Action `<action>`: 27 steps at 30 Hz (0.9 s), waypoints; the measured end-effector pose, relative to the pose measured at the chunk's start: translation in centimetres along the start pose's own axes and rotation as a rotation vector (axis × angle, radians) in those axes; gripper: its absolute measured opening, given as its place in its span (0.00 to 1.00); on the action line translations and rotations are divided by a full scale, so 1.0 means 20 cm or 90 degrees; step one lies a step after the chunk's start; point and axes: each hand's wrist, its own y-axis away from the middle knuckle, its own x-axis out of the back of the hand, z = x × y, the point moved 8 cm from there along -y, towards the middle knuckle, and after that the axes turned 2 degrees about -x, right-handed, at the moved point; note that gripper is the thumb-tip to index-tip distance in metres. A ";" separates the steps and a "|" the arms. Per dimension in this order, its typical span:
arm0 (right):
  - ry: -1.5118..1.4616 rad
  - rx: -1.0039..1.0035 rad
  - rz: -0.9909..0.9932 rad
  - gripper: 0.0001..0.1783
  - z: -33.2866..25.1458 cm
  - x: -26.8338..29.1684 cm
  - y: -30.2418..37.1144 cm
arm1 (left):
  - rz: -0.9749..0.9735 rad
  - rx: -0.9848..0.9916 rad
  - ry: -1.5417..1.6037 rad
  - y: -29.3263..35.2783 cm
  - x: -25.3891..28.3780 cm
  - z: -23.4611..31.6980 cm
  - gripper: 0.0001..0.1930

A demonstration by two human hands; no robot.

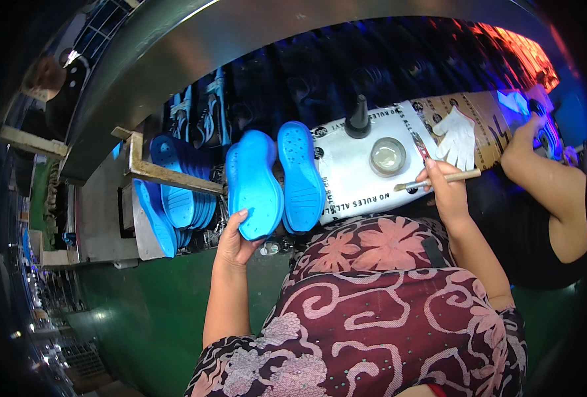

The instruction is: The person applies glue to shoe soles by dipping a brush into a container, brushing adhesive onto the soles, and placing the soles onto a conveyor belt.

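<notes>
My left hand (pixel 234 241) grips the heel end of a bright blue shoe sole (pixel 257 182), thumb on its upper face. Another blue sole (pixel 300 175) lies just right of it, at the edge of a white printed sheet. Over that sheet, my right hand (pixel 445 188) is closed round a flat brush (pixel 439 180) with a pale wooden handle, its bristles pointing left. A thin red and dark stick (pixel 419 140) runs up from the fingers of the same hand; its kind is unclear. Close to the brush stands a round dish (pixel 387 157) of clear, pale liquid.
A black cone-topped bottle (pixel 358 118) stands behind the dish. On brown cardboard (pixel 485 122) lies a white glove (pixel 455 135). Several blue soles (pixel 184 192) are stacked at left, beside a wooden bar (pixel 171 177). Another person's arm (pixel 545 175) reaches in at right. A metal beam (pixel 194 79) arches overhead.
</notes>
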 end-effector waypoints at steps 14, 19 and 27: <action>0.078 0.413 -0.117 0.16 -0.59 -0.29 0.07 | -0.011 -0.407 -0.369 0.07 -0.75 0.03 0.20; 0.140 0.470 -0.117 0.14 -0.54 -0.36 0.10 | -0.017 -0.456 -0.412 0.08 -0.80 0.03 0.16; 0.209 0.446 -0.104 0.14 -0.50 -0.32 0.07 | -0.059 -0.570 -0.448 0.12 -0.86 0.08 0.13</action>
